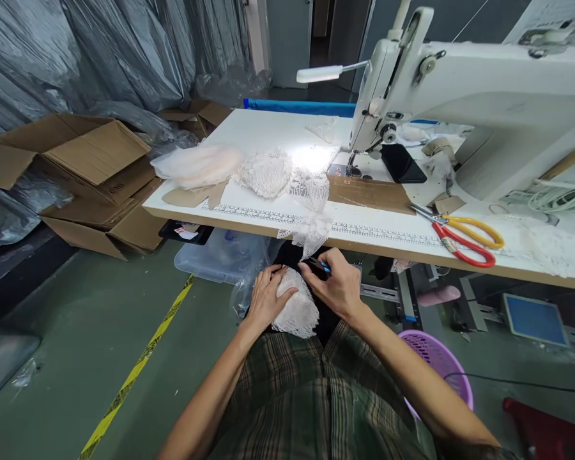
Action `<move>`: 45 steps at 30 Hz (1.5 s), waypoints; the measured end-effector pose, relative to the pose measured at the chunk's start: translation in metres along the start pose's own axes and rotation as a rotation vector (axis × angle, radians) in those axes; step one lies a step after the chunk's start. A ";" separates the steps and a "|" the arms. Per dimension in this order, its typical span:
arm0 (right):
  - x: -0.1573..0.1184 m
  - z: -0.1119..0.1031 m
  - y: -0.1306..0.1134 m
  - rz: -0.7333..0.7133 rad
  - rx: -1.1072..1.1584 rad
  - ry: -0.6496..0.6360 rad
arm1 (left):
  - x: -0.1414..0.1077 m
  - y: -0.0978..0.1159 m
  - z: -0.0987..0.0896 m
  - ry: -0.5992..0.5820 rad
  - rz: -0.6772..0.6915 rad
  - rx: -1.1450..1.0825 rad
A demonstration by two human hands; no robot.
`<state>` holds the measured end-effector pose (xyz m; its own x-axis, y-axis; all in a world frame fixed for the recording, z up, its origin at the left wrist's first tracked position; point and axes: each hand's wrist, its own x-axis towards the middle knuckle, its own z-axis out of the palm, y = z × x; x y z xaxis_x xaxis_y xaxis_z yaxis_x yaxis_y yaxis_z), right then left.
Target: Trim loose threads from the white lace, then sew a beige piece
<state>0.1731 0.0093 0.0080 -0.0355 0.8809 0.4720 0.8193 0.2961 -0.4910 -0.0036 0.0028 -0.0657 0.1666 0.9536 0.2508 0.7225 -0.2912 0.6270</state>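
A white lace cup (297, 305) rests on my lap, below the table's front edge. My left hand (267, 297) grips it from the left side, with the thumb lying across the lace and the fingers curled at its upper edge. In my right hand (338, 283) is a pair of small black-and-blue thread snips (320, 267), its tip pointing left near the top of the cup. A lace strip (311, 233) hangs over the table edge just above both hands. It runs up to another lace cup (267, 174) on the tabletop.
The sewing machine (388, 96) stands on the white table (278, 121). Scissors with red and yellow handles (469, 239) lie near its front edge. A black phone (402, 163) sits beside the needle area. Cardboard boxes (96, 160) are at left; a purple basket (438, 358) stands on the floor at right.
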 end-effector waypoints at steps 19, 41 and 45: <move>0.022 -0.012 -0.004 0.021 -0.212 0.084 | 0.018 0.049 -0.043 0.137 -0.009 -0.474; -0.064 -0.038 0.005 0.258 0.879 -0.482 | 0.005 0.054 -0.040 -0.422 -0.379 -1.151; -0.054 -0.025 0.018 0.302 0.754 -0.527 | 0.003 0.052 -0.044 -0.382 -0.381 -0.953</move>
<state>0.2042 -0.0425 -0.0084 -0.2861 0.9569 -0.0501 0.2605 0.0273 -0.9651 0.0049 -0.0130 0.0001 0.3582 0.9066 -0.2230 -0.0178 0.2454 0.9693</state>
